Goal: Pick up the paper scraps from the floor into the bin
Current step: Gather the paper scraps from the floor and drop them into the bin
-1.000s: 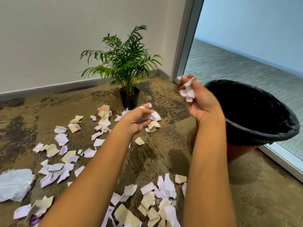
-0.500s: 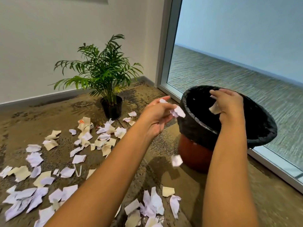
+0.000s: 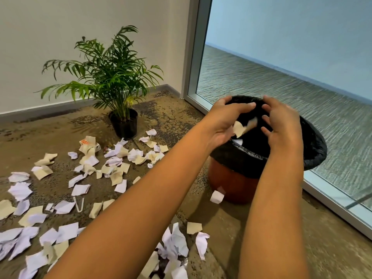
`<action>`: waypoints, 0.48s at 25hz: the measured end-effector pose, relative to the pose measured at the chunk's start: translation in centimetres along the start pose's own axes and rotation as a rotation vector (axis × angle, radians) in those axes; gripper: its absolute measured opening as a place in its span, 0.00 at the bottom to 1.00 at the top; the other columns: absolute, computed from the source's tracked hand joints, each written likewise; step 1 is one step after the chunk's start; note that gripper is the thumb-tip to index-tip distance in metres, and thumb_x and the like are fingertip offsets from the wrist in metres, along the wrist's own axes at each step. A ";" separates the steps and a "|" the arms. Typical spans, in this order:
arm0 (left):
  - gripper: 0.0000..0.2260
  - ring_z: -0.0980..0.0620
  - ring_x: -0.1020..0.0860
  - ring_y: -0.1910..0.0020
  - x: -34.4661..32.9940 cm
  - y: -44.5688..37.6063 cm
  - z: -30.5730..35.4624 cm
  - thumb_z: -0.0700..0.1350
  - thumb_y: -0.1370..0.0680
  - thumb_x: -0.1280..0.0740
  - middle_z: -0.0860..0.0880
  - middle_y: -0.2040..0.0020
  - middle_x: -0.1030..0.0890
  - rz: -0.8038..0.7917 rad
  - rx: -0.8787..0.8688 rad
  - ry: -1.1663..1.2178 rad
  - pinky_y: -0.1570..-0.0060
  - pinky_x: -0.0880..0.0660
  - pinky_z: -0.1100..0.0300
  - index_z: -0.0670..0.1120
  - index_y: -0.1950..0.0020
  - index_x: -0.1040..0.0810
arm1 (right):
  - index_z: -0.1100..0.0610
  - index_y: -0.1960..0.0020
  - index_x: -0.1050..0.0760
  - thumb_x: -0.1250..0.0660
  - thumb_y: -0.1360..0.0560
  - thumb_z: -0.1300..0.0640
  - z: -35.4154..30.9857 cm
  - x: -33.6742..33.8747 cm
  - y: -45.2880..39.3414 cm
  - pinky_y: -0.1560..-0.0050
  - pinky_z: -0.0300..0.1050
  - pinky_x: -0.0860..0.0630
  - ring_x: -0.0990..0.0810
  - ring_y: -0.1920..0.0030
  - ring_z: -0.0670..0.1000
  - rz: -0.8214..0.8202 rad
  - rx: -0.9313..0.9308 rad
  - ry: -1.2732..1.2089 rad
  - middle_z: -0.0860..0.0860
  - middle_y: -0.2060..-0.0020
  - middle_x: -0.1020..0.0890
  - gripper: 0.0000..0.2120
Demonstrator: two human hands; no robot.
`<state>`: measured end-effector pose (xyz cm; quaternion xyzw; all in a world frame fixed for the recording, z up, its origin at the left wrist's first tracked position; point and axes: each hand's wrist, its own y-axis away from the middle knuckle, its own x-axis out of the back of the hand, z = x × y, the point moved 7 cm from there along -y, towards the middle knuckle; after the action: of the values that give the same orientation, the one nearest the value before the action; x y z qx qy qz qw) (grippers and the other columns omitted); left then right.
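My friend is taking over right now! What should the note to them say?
Left hand: open over the bin, tan scrap just below its fingers.
Right hand: open over the bin, holding nothing.
Bin: black-lined, beside the glass wall; a white piece shows inside.
Done: this handful is dropping in.
Left: lots of paper scraps on the floor near the plant, one white scrap at the bin's base, more by the person's arms.

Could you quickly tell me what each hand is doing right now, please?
Left hand: open over the bin, fingers spread, a beige paper scrap dropping from it.
Right hand: open over the bin, holding nothing.
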<state>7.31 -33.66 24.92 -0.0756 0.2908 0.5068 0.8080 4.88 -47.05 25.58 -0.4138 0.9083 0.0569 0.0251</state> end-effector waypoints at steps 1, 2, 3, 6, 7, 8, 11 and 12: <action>0.33 0.52 0.20 0.52 0.1 0.2 -0.1 0.33 0.25 0.30 0.39 0.36 0.23 -0.013 -0.004 -0.007 0.61 0.19 0.58 0.44 0.23 0.40 | 0.49 0.58 0.25 0.32 0.24 0.51 -0.1 -0.1 0.2 0.60 0.40 0.30 0.24 0.61 0.40 -0.001 -0.002 -0.009 0.42 0.59 0.20 0.05; 0.32 0.53 0.20 0.53 0.3 0.3 -0.2 0.34 0.24 0.30 0.40 0.37 0.22 -0.021 -0.018 -0.010 0.64 0.21 0.62 0.43 0.24 0.39 | 0.49 0.58 0.25 0.32 0.24 0.51 -0.1 -0.3 0.4 0.62 0.40 0.30 0.23 0.62 0.40 -0.004 -0.006 -0.020 0.43 0.60 0.20 0.05; 0.29 0.53 0.20 0.52 0.6 0.4 -0.1 0.35 0.24 0.30 0.41 0.37 0.22 -0.019 -0.033 -0.005 0.61 0.21 0.63 0.42 0.25 0.37 | 0.49 0.59 0.26 0.33 0.23 0.52 0.0 -0.6 0.6 0.63 0.39 0.30 0.23 0.63 0.40 -0.013 -0.009 -0.028 0.43 0.61 0.20 0.06; 0.21 0.45 0.26 0.35 2.5 0.6 0.2 0.37 0.22 0.32 0.40 0.39 0.21 0.038 -0.079 0.010 0.33 0.30 0.52 0.40 0.30 0.30 | 0.51 0.57 0.24 0.32 0.24 0.54 0.0 -2.6 2.1 0.60 0.39 0.27 0.23 0.63 0.41 -0.035 0.022 -0.035 0.44 0.61 0.20 0.04; 0.18 0.43 0.28 0.32 3.4 0.8 0.2 0.37 0.22 0.33 0.41 0.42 0.21 0.065 -0.090 0.018 0.32 0.31 0.51 0.40 0.32 0.28 | 0.53 0.55 0.22 0.32 0.24 0.55 -0.2 -3.5 2.6 0.56 0.40 0.25 0.23 0.61 0.43 -0.031 0.063 -0.023 0.46 0.60 0.20 0.02; 0.16 0.42 0.27 0.32 4.4 0.9 0.2 0.37 0.21 0.33 0.42 0.43 0.21 0.093 -0.097 0.024 0.33 0.29 0.51 0.40 0.33 0.27 | 0.54 0.51 0.21 0.31 0.25 0.55 -0.4 -4.3 3.2 0.52 0.42 0.25 0.22 0.59 0.44 -0.023 0.117 -0.007 0.47 0.59 0.19 0.04; 0.14 0.42 0.23 0.36 7.7 1.7 -0.3 0.35 0.21 0.36 0.43 0.46 0.20 0.174 -0.101 0.015 0.41 0.25 0.53 0.40 0.35 0.26 | 0.55 0.49 0.20 0.30 0.26 0.58 -0.4 -6.9 5.4 0.48 0.40 0.24 0.20 0.54 0.46 0.014 0.266 -0.005 0.50 0.55 0.18 0.06; 0.13 0.42 0.23 0.37 9.0 2.0 -0.5 0.35 0.21 0.36 0.42 0.45 0.20 0.204 -0.092 0.005 0.43 0.24 0.54 0.41 0.36 0.25 | 0.54 0.51 0.21 0.30 0.26 0.59 0.0 -7.8 6.2 0.48 0.40 0.24 0.19 0.54 0.46 0.002 0.289 -0.017 0.50 0.55 0.17 0.04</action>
<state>8.25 -25.93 19.89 -0.0839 0.2756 0.5989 0.7472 5.35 -37.16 26.82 -0.4043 0.9072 -0.0711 0.0921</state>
